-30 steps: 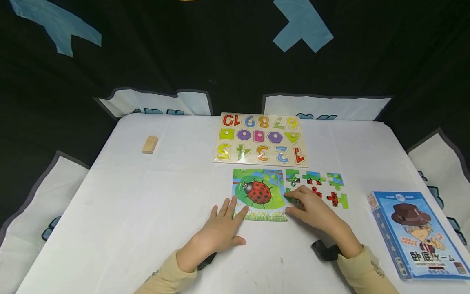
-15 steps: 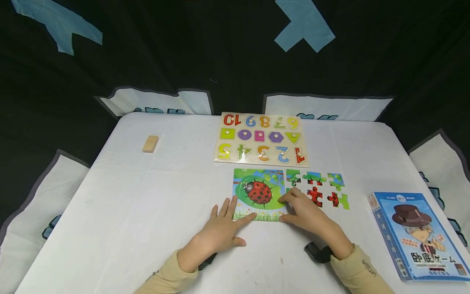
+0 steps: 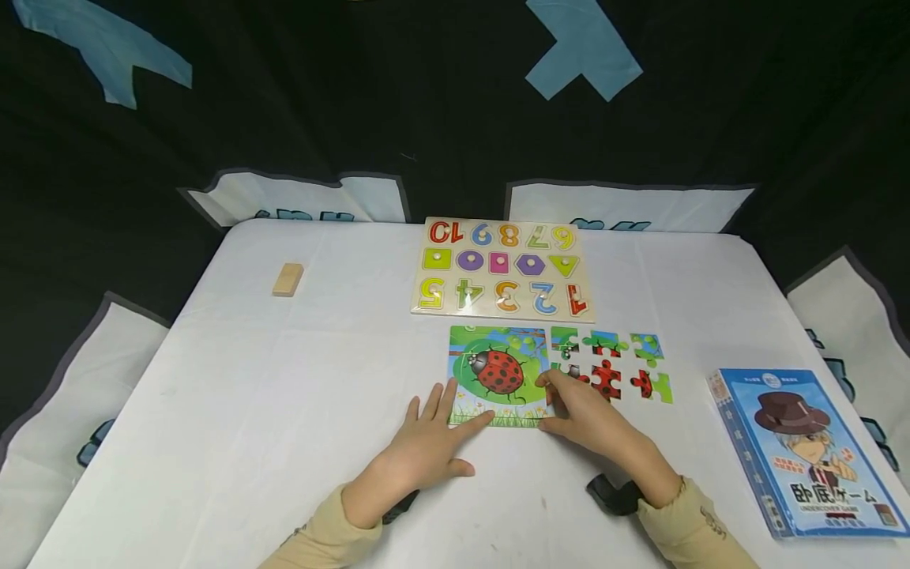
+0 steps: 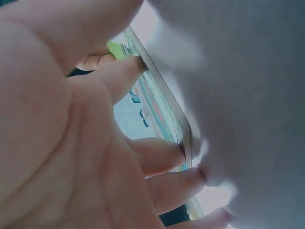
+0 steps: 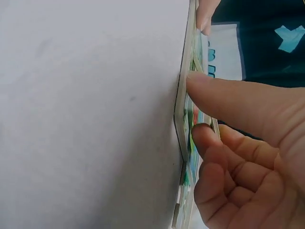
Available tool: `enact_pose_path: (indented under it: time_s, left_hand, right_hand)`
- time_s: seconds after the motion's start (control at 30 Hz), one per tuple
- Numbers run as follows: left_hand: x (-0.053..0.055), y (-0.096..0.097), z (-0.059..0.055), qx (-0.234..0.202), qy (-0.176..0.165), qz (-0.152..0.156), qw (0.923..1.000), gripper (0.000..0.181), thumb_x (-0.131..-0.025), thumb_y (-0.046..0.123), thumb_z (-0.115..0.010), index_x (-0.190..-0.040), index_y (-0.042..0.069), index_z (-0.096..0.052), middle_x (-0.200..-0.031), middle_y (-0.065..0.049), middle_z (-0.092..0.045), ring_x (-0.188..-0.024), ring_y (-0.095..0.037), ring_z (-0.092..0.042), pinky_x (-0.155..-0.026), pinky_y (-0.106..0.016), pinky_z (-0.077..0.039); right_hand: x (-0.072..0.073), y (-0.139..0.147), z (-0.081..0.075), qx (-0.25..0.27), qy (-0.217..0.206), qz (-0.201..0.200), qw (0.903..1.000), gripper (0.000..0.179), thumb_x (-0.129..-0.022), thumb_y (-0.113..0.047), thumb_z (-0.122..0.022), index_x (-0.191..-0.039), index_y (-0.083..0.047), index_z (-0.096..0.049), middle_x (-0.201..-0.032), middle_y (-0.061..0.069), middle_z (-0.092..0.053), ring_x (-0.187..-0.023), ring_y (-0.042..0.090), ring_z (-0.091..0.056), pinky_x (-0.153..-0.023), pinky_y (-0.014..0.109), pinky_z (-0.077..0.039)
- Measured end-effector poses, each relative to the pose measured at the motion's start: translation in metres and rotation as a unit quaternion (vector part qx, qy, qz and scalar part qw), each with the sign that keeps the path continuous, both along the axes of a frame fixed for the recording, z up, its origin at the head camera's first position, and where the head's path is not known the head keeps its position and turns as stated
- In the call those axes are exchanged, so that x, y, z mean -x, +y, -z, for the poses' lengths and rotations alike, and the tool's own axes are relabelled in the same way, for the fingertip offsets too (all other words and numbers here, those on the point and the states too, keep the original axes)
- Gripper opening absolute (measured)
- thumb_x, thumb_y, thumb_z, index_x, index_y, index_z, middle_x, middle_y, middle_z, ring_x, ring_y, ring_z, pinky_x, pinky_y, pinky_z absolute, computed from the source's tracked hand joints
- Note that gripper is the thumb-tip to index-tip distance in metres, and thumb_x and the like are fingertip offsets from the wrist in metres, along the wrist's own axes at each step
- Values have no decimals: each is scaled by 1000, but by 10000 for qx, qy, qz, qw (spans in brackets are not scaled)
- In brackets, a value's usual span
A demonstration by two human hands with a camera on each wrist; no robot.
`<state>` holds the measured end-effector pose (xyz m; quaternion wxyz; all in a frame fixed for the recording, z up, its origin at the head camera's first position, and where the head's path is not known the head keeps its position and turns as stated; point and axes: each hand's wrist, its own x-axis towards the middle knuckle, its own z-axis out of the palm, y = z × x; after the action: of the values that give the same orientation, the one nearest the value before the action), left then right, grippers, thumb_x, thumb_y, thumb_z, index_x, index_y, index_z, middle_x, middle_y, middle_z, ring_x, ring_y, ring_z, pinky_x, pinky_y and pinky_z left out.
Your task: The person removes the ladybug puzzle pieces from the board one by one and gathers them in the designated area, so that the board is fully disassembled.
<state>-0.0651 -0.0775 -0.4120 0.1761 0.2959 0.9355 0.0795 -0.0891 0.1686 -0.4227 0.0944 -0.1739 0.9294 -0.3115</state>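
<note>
A square ladybug jigsaw board (image 3: 483,340) lies on the white table. The person's left hand (image 3: 419,454) is spread at its front left corner, index fingertip on the picture's lower edge; the left wrist view shows other fingertips along the rim. At the front right corner is the right hand (image 3: 593,415), thumb (image 5: 209,90) at the front rim and index finger bent over the right side. Its remaining fingers are curled. I cannot tell whether it pinches a puzzle piece there. Several loose jigsaw pieces (image 3: 607,379) lie right of the board, one partly hidden by this hand.
Behind the jigsaw lies a wooden number and shape puzzle (image 3: 501,308). A blue game box (image 3: 810,458) stands at the right, a small wooden block (image 3: 287,280) at the back left. A dark curtain (image 3: 355,103) hangs beyond the table (image 3: 235,395).
The right hand has moved left from the loose pieces onto the board's front right corner, uncovering red pieces. The left index finger has slid right along the lower edge.
</note>
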Motion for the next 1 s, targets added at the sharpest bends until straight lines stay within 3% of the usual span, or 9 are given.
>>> enact_pose_path:
  time_s: [0.2,0.3,0.4,0.57,0.67,0.83,1.0]
  left_hand:
    - [1,0,0,21,-27,13,10000,69,-80,48,-60,-141,30,-34,-144,-29,-10,-130,-44,-13,-98,-60,-19]
    - [1,0,1,14,-62,7,10000,69,-80,48,-61,-141,30,-33,-144,-29,-9,-131,-44,-12,-98,-60,-18]
    - [1,0,1,-2,-79,-15,10000,70,-79,48,-61,-141,31,-33,-145,-29,-8,-131,-44,-11,-98,-60,-17]
    - [-1,-1,1,-30,-63,-9,10000,70,-79,47,-61,-141,30,-34,-144,-29,-9,-130,-45,-11,-98,-60,-18]
    - [-2,-1,1,-43,-73,-6,10000,70,-79,47,-61,-141,30,-33,-145,-29,-8,-131,-45,-11,-98,-60,-17]
    - [-1,0,2,-75,-69,-21,9999,70,-80,46,-61,-141,30,-33,-145,-29,-7,-131,-45,-10,-98,-61,-17]
    - [-1,0,3,-101,-65,-23,9999,70,-80,46,-61,-141,30,-33,-145,-29,-7,-131,-45,-10,-98,-61,-16]
  right_hand:
    - [-4,8,0,53,82,-21,9999,44,-70,-14,-78,-106,-3,-55,-80,-3,-49,-69,13,-44,-60,26,-39]
    - [-9,26,-3,158,-21,-6,9999,43,-73,-15,-76,-108,-4,-54,-84,-1,-49,-71,14,-43,-61,26,-38]
    - [-19,52,-8,197,-257,277,9991,43,-75,-16,-74,-111,-4,-52,-87,1,-49,-69,14,-43,-58,26,-37]
    - [-40,93,-15,-198,-604,934,9936,45,-80,-17,-69,-116,1,-47,-93,6,-51,-72,16,-45,-56,27,-39]
    - [-49,111,-15,-428,-714,1072,9907,48,-81,-16,-68,-117,6,-46,-96,9,-52,-74,17,-45,-56,27,-39]
    - [-52,124,-10,-812,-674,1109,9882,49,-79,-10,-68,-117,11,-44,-97,16,-51,-77,22,-45,-61,34,-42]
    - [-49,118,-14,-1191,-877,1319,9802,52,-80,-10,-66,-119,10,-40,-105,28,-44,-84,31,-47,-67,44,-45]
